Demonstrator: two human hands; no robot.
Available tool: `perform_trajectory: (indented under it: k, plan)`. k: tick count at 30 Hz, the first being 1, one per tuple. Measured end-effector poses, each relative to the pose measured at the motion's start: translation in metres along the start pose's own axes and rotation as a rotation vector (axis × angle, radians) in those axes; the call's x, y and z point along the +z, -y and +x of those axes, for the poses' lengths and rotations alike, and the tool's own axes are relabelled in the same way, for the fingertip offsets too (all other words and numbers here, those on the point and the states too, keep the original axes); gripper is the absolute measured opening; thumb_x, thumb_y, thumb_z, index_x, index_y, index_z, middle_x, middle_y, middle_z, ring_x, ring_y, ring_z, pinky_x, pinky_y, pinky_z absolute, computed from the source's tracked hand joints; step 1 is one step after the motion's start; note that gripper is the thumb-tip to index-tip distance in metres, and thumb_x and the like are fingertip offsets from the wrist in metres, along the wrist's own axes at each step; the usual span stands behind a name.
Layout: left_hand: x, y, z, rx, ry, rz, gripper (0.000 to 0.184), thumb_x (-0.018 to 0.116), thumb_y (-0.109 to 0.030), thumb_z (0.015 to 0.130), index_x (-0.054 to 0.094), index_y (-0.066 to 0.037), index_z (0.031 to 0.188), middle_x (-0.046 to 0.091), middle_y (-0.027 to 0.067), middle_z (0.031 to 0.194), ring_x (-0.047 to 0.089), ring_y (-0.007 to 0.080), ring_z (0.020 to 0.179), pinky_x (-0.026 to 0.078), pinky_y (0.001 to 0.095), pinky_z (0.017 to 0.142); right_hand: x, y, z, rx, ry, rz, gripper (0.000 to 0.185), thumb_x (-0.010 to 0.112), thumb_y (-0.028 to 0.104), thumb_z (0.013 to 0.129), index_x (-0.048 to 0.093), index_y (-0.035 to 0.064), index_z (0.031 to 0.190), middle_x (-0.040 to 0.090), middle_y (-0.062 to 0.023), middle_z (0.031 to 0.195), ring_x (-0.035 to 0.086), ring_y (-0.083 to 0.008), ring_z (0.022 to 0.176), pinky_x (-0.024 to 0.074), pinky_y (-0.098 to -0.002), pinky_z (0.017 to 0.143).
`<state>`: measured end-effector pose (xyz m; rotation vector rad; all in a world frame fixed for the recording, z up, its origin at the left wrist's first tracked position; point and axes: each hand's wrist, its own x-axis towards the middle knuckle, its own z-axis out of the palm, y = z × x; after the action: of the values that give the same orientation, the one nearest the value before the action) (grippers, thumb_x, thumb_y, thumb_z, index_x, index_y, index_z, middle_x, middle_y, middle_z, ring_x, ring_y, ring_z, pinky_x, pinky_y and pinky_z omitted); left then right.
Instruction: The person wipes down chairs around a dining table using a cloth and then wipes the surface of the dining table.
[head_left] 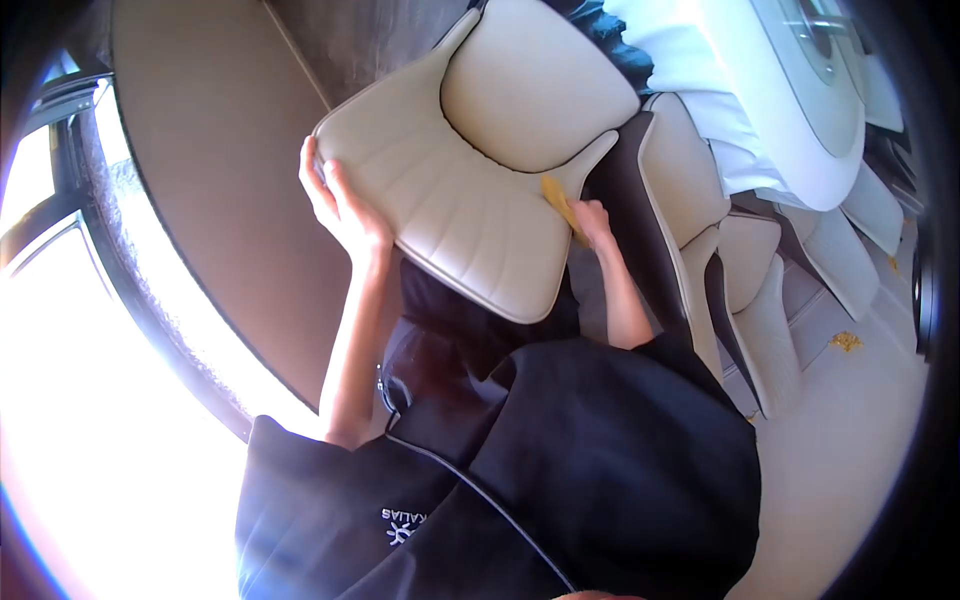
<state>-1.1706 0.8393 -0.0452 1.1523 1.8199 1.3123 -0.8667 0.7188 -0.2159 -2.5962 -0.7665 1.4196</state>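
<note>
A cream padded chair (455, 215) with fan-shaped seams on its seat is tipped in front of my body. My left hand (347, 218) grips the seat's left edge, thumb on the upper surface and fingers along the rim. In my right hand (592, 222) is a yellow cloth (556, 200), pressed against the right side of the seat near the armrest. The fingers are curled around the cloth, and part of it is hidden beneath them.
More cream chairs with dark outer backs, one close by (688, 170), stand to the right. Behind them is a round table (790, 130) draped in a white tablecloth (715, 130). A brown panel (200, 170) and a bright window (80, 400) are on the left.
</note>
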Motion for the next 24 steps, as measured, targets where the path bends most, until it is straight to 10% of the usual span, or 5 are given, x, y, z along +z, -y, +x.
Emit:
perform_trajectory:
  k: [6,10,18,24]
  plan:
    - [0.003,0.004,-0.007,0.113,-0.052,0.091,0.04,0.038,-0.025,0.094,0.042,-0.008,0.13,0.047,0.018,0.122,0.046,0.0314,0.113,0.034,0.0404,0.098,0.015,-0.013,-0.116,-0.168,-0.104,0.782,0.034,0.052,0.026,0.085,0.063,-0.0047,0.076,0.058,-0.0034,0.067,0.051,-0.0089,0.063,0.0397,-0.0276,0.057]
    - [-0.003,-0.008,-0.009,0.104,-0.032,0.155,0.04,0.035,-0.028,0.095,0.04,-0.009,0.13,0.045,0.0207,0.118,0.046,0.035,0.109,0.035,0.043,0.095,0.022,-0.008,-0.173,-0.339,-0.298,0.723,0.028,0.052,0.018,0.083,0.047,-0.003,0.065,0.038,0.0001,0.056,0.034,-0.008,0.056,0.0289,-0.0301,0.05]
    - [-0.001,0.001,-0.004,0.107,-0.026,0.089,0.039,0.035,-0.024,0.095,0.039,-0.008,0.13,0.041,0.0217,0.12,0.041,0.0362,0.112,0.032,0.0433,0.097,0.011,0.05,-0.246,-1.094,-0.673,0.138,0.031,0.065,0.004,0.069,0.036,0.0058,0.058,0.04,-0.0066,0.051,0.043,-0.0244,0.042,0.0336,-0.0359,0.042]
    - [-0.001,0.005,-0.004,0.066,0.001,-0.022,0.041,0.035,-0.026,0.095,0.038,-0.007,0.131,0.039,0.0204,0.122,0.039,0.0352,0.116,0.029,0.0417,0.101,0.016,0.115,-0.251,-1.437,-0.423,-0.079,0.023,0.066,0.008,0.07,0.044,0.0073,0.063,0.05,-0.0059,0.06,0.055,-0.0246,0.052,0.0447,-0.0357,0.046]
